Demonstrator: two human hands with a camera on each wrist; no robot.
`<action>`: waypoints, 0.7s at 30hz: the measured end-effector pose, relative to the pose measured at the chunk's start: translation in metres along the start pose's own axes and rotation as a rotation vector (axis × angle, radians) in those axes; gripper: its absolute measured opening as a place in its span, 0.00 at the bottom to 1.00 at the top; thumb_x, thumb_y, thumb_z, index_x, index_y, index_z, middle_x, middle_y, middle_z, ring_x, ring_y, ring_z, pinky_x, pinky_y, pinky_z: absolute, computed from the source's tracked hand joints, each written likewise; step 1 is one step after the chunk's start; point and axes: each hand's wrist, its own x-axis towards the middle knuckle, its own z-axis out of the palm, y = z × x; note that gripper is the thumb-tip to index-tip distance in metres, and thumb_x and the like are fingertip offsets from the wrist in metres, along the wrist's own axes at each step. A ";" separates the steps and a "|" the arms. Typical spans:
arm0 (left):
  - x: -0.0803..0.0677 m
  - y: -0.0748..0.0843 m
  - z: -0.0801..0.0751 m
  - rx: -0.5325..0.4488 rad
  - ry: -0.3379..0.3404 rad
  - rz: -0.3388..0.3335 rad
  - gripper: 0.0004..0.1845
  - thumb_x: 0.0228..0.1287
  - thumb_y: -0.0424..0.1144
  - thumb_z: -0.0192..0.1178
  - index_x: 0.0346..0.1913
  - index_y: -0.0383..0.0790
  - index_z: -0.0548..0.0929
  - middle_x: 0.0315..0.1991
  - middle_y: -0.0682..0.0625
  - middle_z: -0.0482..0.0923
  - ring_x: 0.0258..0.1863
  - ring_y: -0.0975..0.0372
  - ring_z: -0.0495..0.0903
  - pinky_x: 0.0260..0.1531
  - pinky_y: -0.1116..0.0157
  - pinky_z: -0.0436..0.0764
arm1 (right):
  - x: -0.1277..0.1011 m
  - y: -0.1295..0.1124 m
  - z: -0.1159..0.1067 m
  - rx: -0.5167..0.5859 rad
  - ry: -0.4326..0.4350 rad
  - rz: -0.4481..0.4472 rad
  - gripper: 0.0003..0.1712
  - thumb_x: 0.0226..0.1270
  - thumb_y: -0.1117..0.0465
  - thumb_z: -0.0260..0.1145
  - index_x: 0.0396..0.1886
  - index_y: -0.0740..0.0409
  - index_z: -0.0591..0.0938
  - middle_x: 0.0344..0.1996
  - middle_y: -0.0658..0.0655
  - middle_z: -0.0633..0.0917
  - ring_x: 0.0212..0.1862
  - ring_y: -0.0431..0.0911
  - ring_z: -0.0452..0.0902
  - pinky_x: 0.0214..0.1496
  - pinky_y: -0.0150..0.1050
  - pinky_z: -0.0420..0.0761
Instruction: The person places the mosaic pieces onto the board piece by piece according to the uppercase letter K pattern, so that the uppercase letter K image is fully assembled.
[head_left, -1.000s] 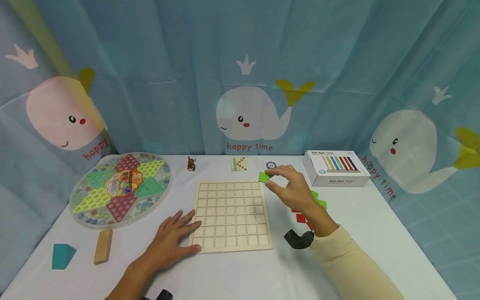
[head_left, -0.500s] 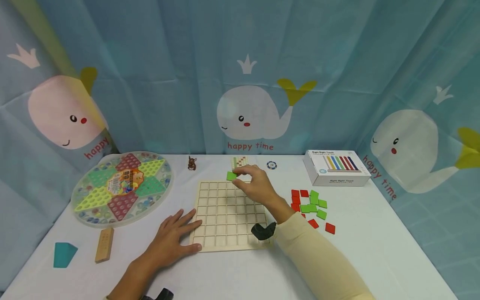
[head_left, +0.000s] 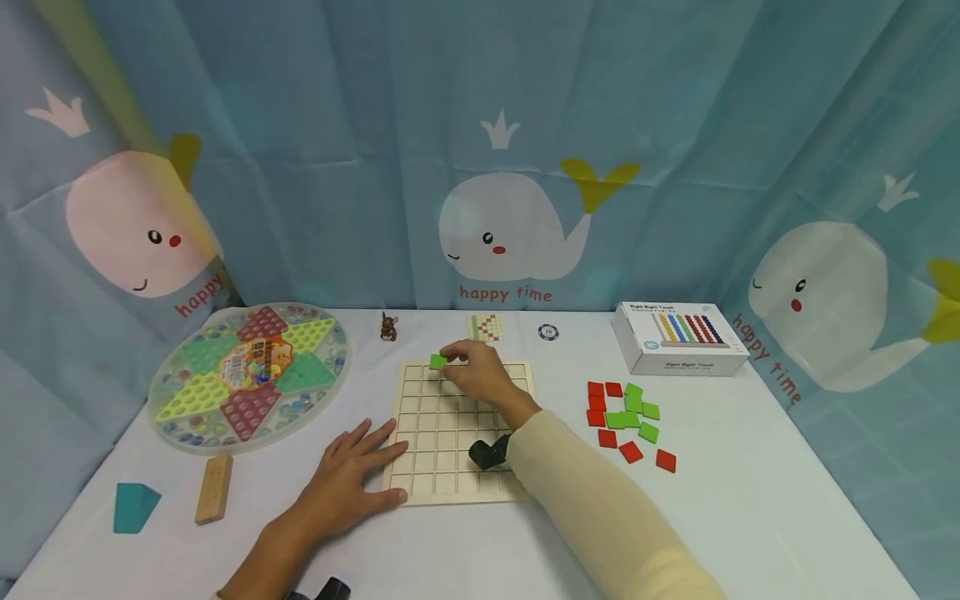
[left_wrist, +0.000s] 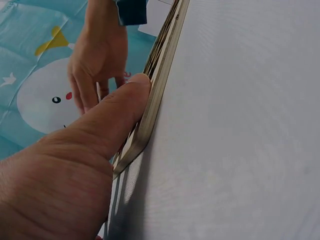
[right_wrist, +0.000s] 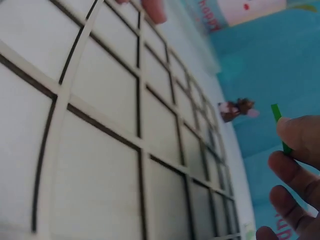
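Observation:
A square wooden grid board [head_left: 442, 437] lies on the white table, its visible cells bare wood. My right hand [head_left: 483, 375] pinches a green square tile [head_left: 438, 362] between thumb and finger over the board's far edge, left of its middle. In the right wrist view the tile [right_wrist: 280, 127] shows edge-on, raised off the grid. My left hand [head_left: 348, 475] lies spread at the board's left side, fingertips on its rim. The left wrist view has the thumb [left_wrist: 120, 107] resting against the board's edge [left_wrist: 159, 95].
Loose red tiles [head_left: 631, 452] and green tiles [head_left: 630, 419] lie right of the board. Behind it are a small pattern card [head_left: 485, 327], a brown figurine [head_left: 387, 327], a poker chip [head_left: 548, 332] and a white box [head_left: 681, 340]. A Chinese checkers board [head_left: 251, 375], wooden block [head_left: 214, 490] and teal block [head_left: 136, 508] are left.
My right hand has carried the green tile leftward, from the board's far right corner to left of its far edge's middle. The left hand stays at the board's left side.

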 end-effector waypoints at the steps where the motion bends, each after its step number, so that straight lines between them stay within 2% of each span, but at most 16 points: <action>1: 0.000 0.000 0.000 -0.001 0.001 0.002 0.37 0.50 0.66 0.66 0.62 0.50 0.79 0.71 0.50 0.61 0.71 0.43 0.50 0.64 0.40 0.44 | 0.001 0.001 0.002 -0.005 -0.006 0.015 0.16 0.68 0.60 0.65 0.53 0.56 0.83 0.47 0.53 0.82 0.54 0.51 0.74 0.52 0.44 0.76; 4: 0.000 0.000 0.000 -0.002 -0.001 0.003 0.37 0.50 0.65 0.66 0.62 0.50 0.79 0.71 0.51 0.61 0.71 0.43 0.50 0.64 0.40 0.44 | 0.005 0.006 0.007 -0.014 -0.018 0.040 0.15 0.67 0.61 0.65 0.52 0.57 0.83 0.45 0.52 0.82 0.51 0.49 0.75 0.50 0.42 0.77; 8: -0.002 0.000 0.000 -0.004 -0.002 -0.005 0.37 0.50 0.65 0.67 0.61 0.50 0.80 0.71 0.51 0.62 0.71 0.43 0.50 0.64 0.40 0.45 | 0.010 0.012 0.014 -0.048 -0.025 0.027 0.15 0.66 0.62 0.65 0.52 0.60 0.83 0.44 0.53 0.82 0.46 0.46 0.77 0.46 0.41 0.77; 14: -0.003 0.001 0.000 -0.005 0.002 -0.003 0.37 0.50 0.64 0.68 0.62 0.49 0.80 0.71 0.50 0.62 0.71 0.43 0.51 0.64 0.40 0.45 | 0.016 0.013 0.022 -0.230 -0.007 -0.001 0.14 0.64 0.60 0.66 0.48 0.56 0.86 0.42 0.51 0.83 0.46 0.46 0.77 0.53 0.50 0.71; 21: -0.002 0.000 0.000 0.002 0.011 0.006 0.37 0.50 0.65 0.67 0.62 0.49 0.80 0.71 0.50 0.61 0.71 0.43 0.50 0.64 0.40 0.45 | 0.022 0.007 0.028 -0.343 0.000 0.039 0.14 0.61 0.57 0.66 0.47 0.51 0.87 0.41 0.49 0.81 0.47 0.49 0.72 0.49 0.51 0.69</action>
